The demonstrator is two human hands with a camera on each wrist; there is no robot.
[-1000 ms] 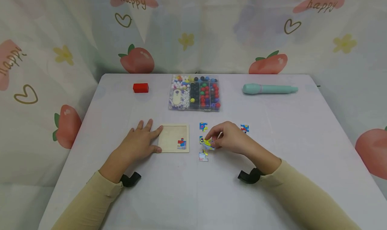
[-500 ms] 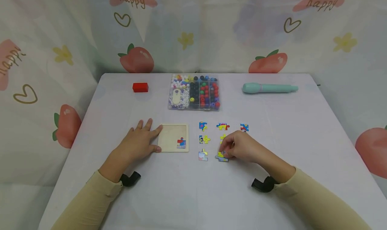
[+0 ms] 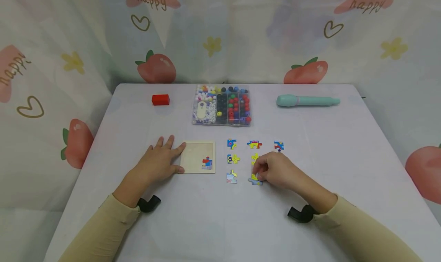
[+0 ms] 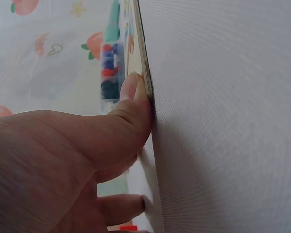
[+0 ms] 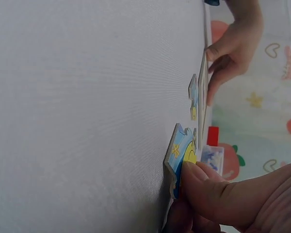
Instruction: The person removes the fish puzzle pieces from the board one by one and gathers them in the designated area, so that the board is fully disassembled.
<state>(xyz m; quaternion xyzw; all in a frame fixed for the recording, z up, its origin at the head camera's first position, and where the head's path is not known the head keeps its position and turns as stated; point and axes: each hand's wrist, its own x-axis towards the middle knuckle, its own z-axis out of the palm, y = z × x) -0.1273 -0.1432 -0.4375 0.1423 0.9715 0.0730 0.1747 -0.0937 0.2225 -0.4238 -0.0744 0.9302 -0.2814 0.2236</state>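
The backdrop curtain [image 3: 220,32] reads "happy" repeatedly.

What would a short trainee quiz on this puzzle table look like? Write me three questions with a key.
1. True or false: the right hand pinches a puzzle piece on the table.
2. How many pieces sit in the wooden puzzle tray? A) none B) one C) four
3. What does the left hand rest against?

Key:
1. True.
2. B, one piece in a near corner.
3. The tray's left edge, fingers flat on the table.
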